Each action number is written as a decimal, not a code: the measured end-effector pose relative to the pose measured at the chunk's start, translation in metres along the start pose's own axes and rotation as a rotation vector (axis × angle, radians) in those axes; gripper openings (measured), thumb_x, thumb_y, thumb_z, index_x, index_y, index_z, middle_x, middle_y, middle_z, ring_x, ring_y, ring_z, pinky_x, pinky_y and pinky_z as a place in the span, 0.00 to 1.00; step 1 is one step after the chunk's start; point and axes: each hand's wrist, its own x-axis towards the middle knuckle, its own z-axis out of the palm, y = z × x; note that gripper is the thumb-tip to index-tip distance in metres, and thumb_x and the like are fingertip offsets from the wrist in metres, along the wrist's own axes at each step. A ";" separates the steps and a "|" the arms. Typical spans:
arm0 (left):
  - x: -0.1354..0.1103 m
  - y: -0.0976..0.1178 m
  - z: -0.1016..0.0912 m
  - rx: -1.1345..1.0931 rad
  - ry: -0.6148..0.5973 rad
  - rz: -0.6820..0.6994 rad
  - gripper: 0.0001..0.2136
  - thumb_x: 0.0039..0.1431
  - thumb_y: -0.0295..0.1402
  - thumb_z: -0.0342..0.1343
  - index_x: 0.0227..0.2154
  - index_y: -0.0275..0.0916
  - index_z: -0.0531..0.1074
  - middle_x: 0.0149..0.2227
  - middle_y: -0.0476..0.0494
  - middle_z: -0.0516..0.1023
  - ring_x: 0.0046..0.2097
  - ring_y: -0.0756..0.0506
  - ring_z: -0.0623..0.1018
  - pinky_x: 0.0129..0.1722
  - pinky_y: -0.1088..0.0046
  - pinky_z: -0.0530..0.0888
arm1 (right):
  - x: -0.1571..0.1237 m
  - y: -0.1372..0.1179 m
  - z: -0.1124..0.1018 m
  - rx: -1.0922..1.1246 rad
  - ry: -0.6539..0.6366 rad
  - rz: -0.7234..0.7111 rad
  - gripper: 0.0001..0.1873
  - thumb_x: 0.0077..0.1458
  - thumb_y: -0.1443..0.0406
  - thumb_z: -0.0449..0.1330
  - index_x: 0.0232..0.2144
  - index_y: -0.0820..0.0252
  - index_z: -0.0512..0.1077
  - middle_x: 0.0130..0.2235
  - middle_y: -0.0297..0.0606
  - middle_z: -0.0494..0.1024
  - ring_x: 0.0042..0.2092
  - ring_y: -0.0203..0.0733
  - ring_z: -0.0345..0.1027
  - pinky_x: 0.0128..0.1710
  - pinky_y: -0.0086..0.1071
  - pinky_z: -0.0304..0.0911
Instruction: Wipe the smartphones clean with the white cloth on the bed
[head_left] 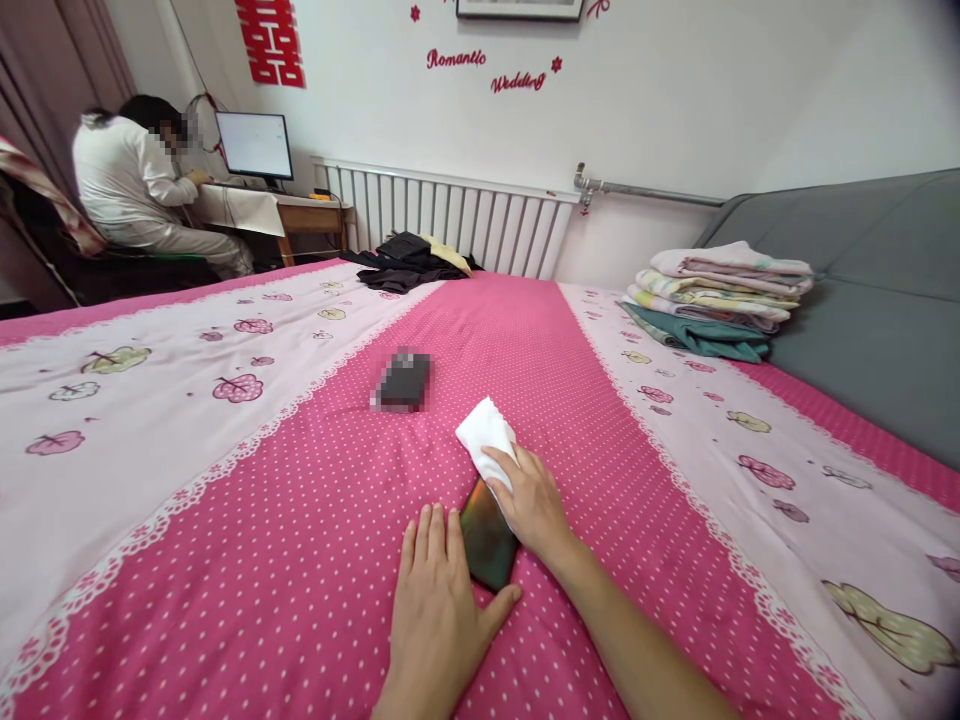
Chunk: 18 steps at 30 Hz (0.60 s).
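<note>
A dark, glossy smartphone with an orange-green sheen lies flat on the pink bedspread. My left hand rests flat with its fingers stretched along the phone's left side, and its thumb lies near the lower corner. Between the fingers of my right hand is a folded white cloth, pressed over the phone's upper end. That end is hidden beneath cloth and hand. Farther up the bed lies a dark, flat object, blurred out in the picture.
Folded fabrics are stacked by the grey headboard. Dark clothes lie at the far edge, before a white radiator. A person sits at a desk with a monitor at the far left.
</note>
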 end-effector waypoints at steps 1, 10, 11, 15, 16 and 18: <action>0.000 0.000 0.000 -0.001 0.002 -0.001 0.41 0.48 0.58 0.52 0.53 0.23 0.67 0.56 0.25 0.69 0.58 0.32 0.69 0.56 0.52 0.68 | 0.000 0.000 0.000 -0.001 0.000 0.001 0.21 0.61 0.64 0.53 0.56 0.49 0.66 0.57 0.43 0.66 0.54 0.49 0.61 0.53 0.42 0.58; 0.000 0.000 -0.002 -0.052 -0.027 -0.012 0.41 0.49 0.57 0.52 0.53 0.23 0.66 0.56 0.23 0.68 0.58 0.31 0.68 0.57 0.51 0.67 | 0.000 -0.001 0.000 -0.012 0.009 0.001 0.21 0.61 0.64 0.53 0.56 0.49 0.66 0.57 0.43 0.66 0.54 0.49 0.61 0.53 0.42 0.58; 0.000 0.000 -0.002 -0.056 -0.029 -0.012 0.41 0.49 0.57 0.52 0.53 0.22 0.66 0.56 0.23 0.68 0.58 0.30 0.68 0.56 0.51 0.67 | 0.000 -0.001 0.000 -0.012 0.008 -0.002 0.21 0.61 0.64 0.53 0.56 0.49 0.66 0.57 0.42 0.65 0.54 0.49 0.61 0.53 0.41 0.58; 0.002 0.000 -0.004 -0.043 -0.045 -0.010 0.41 0.49 0.57 0.52 0.54 0.22 0.66 0.57 0.23 0.67 0.59 0.30 0.67 0.56 0.50 0.68 | 0.001 -0.001 0.000 -0.012 0.016 -0.004 0.21 0.61 0.64 0.53 0.56 0.49 0.66 0.58 0.42 0.65 0.54 0.48 0.62 0.52 0.41 0.59; 0.002 0.000 -0.004 -0.040 -0.049 -0.010 0.41 0.49 0.58 0.51 0.54 0.22 0.66 0.57 0.24 0.67 0.59 0.31 0.67 0.56 0.51 0.68 | 0.001 -0.001 0.000 -0.010 0.015 -0.001 0.21 0.61 0.63 0.53 0.56 0.49 0.66 0.58 0.42 0.65 0.54 0.49 0.61 0.52 0.41 0.59; 0.001 0.000 -0.004 -0.040 -0.050 -0.014 0.41 0.49 0.58 0.51 0.54 0.23 0.66 0.57 0.24 0.67 0.59 0.31 0.68 0.56 0.51 0.68 | 0.001 -0.001 0.000 -0.004 0.008 0.006 0.20 0.61 0.64 0.53 0.56 0.49 0.66 0.58 0.42 0.65 0.54 0.49 0.61 0.52 0.41 0.58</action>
